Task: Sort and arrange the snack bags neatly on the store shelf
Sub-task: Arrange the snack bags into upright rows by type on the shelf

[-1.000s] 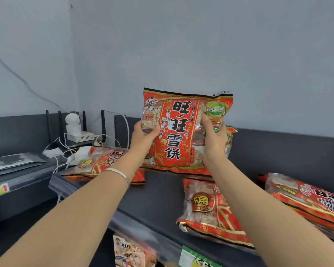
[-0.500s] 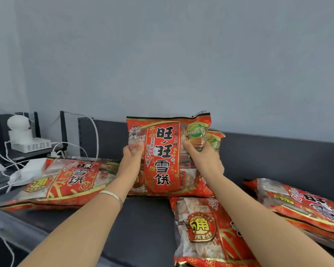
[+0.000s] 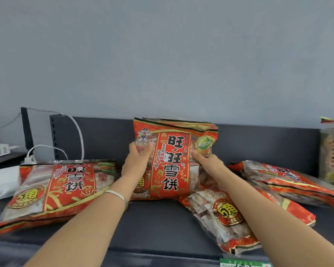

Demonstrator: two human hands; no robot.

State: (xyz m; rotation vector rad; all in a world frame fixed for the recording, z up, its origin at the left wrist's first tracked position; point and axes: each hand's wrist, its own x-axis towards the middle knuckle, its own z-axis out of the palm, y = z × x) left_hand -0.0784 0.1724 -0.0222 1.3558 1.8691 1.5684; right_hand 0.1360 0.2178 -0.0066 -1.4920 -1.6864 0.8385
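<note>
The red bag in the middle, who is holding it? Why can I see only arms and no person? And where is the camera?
There is no machine here. A person wears a camera on their head, so the picture shows what they see looking forward and down: their own two arms. The left hand and the right hand grip the upright red snack bag by its sides, and its bottom seems to rest on the dark shelf. More bags of the same kind lie flat: a flat bag on the left, a flat bag at the front right and a small pile further right. White cables hang at the back left.
</note>
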